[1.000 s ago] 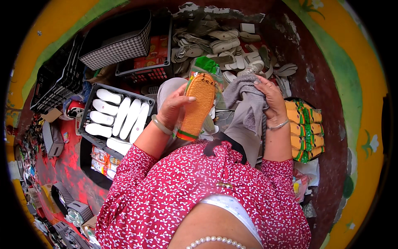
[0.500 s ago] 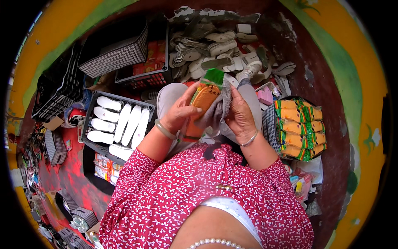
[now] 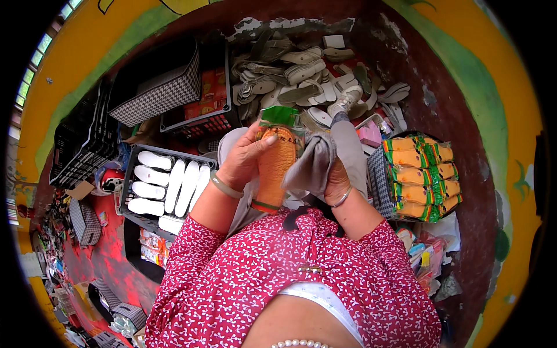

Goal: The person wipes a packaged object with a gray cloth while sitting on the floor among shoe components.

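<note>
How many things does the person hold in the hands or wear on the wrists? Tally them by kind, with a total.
Orange-and-green plastic insole packet, left hand: 1
Crumpled grey cloth, right hand: 1
Round wrist bangles, one pale, one silvery: 2
Total: 4

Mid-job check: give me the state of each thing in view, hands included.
Left hand: closed on the packaged orange insole
Packaged orange insole: held up, in a clear wrapper; sealed or not, cannot tell
Right hand: closed on the grey cloth
Grey cloth: bunched
Dark crate: open, holding white insoles
Right checked basket: filled with stacked packages
Upper-left checked basket: open, tilted
Footwear pile: loosely heaped
</note>
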### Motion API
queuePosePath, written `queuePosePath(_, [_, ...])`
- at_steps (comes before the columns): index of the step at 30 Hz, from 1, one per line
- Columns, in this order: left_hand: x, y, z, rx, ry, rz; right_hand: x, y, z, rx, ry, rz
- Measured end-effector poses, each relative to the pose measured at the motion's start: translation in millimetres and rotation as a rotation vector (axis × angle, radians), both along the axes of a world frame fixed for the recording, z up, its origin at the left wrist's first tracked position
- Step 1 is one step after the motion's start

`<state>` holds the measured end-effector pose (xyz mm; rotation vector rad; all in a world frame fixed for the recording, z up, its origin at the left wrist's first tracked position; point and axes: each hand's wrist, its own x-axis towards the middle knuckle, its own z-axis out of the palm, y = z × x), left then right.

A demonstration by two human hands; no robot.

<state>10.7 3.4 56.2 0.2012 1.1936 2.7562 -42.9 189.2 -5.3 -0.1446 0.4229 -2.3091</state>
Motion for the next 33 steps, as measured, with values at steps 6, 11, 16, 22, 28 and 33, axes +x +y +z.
queuePosePath(6, [-5.8,5.9,-3.6,-0.015,-0.014,-0.026,6.7,-1.5,14.8,0.080,0.003,-0.017])
queuePosePath(11, [-12.2,22.1,-9.1,-0.138,0.003,-0.040,6.5,2.2,27.8,0.091,0.063,-0.052])
queuePosePath(16, [-15.8,34.1,-20.4,-0.267,0.071,0.003,-1.5,-0.8,17.9,0.203,0.117,-0.169])
queuePosePath(22, [-21.0,50.0,-27.6,-0.292,0.098,0.121,-14.8,3.8,6.3,0.273,0.103,-0.364])
queuePosePath(28, [-27.8,51.7,-36.7,-0.302,0.052,0.100,-23.0,4.2,-0.4,0.332,0.134,-0.472])
queuePosePath(33, [-24.3,49.5,-38.1,-0.158,0.000,-0.001,-17.3,7.4,13.5,0.349,0.142,-0.487])
